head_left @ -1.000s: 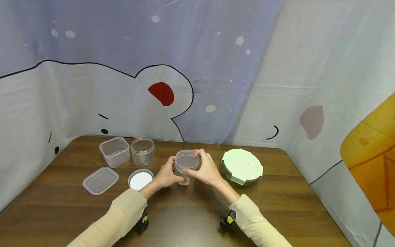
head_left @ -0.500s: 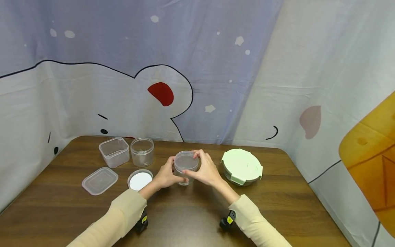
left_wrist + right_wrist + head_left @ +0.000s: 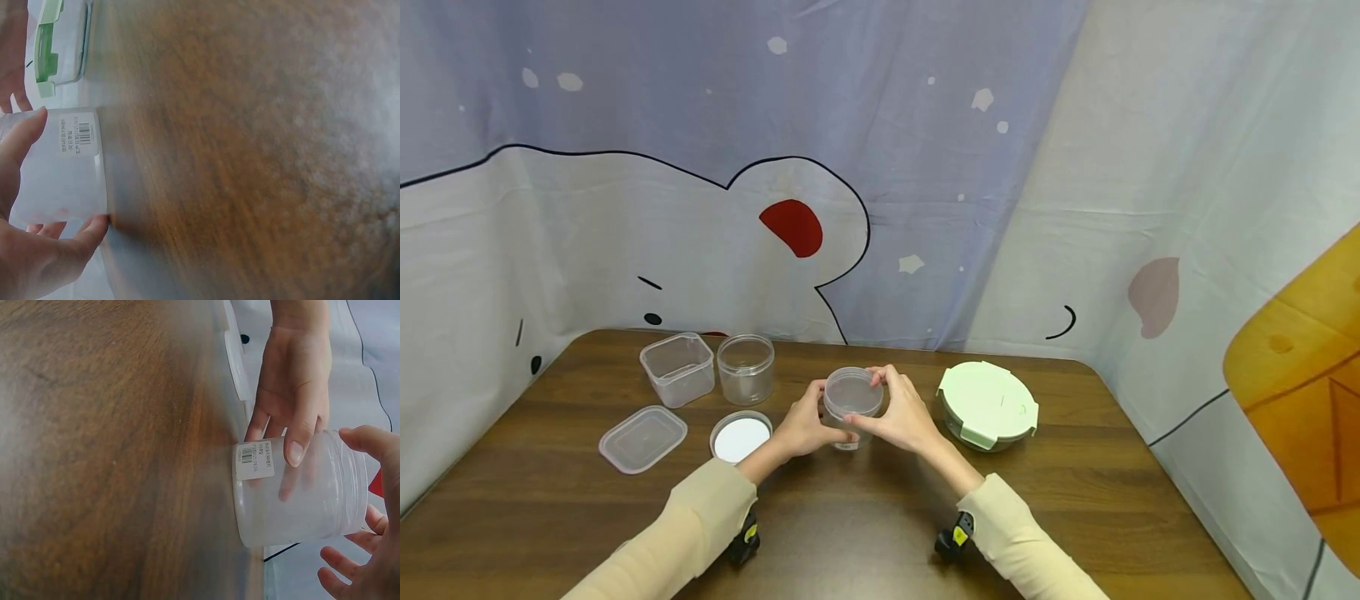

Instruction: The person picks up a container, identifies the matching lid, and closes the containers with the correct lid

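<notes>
A clear round plastic jar stands upright on the table between both hands. Its clear lid appears to sit on top, level with the rim. My left hand grips the jar's body, thumb on the near side and fingers round the left. My right hand holds the lid by its edge, thumb in front and fingertips behind. A white barcode label shows low on the jar in the right wrist view. In the left wrist view the jar partly hides behind the left thumb.
Left of the hands lie a white-centred round lid and a flat rectangular lid. Behind them stand a square clear box and an open round jar. A green-lidded bowl stands at right. A curtain hangs behind.
The lid and my right hand's fingertips have sunk very slightly. My left hand keeps the same grip on the jar, and everything else stays in place.
</notes>
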`<state>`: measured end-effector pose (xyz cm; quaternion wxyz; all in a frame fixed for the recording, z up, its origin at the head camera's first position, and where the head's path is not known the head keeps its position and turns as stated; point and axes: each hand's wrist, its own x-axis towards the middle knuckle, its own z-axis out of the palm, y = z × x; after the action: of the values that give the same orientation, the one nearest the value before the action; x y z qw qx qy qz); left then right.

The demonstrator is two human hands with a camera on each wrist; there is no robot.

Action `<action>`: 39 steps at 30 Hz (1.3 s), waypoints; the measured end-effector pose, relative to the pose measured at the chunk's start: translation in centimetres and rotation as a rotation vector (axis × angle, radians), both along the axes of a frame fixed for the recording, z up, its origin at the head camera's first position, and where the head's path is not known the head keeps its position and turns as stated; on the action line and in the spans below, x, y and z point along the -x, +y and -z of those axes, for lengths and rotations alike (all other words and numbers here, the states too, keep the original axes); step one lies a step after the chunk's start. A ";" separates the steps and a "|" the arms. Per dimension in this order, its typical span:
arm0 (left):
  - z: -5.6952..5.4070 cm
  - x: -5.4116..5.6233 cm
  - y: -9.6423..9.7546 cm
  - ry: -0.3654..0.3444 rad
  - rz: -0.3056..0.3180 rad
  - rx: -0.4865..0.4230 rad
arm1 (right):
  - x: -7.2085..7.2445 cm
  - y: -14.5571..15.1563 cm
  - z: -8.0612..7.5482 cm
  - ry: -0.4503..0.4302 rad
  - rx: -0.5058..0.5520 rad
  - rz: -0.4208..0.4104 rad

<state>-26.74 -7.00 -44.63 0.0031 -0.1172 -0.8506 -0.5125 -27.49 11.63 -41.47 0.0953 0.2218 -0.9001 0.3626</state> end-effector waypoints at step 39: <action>-0.2 0.1 -0.2 -0.016 0.018 -0.012 | 2.4 -0.3 -4.1 0.056 -0.365 -0.395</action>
<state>-26.79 -7.18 -44.45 -0.0075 -0.1206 -0.8464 -0.5187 -29.84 11.32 -37.39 0.0061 0.4164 -0.8870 0.1993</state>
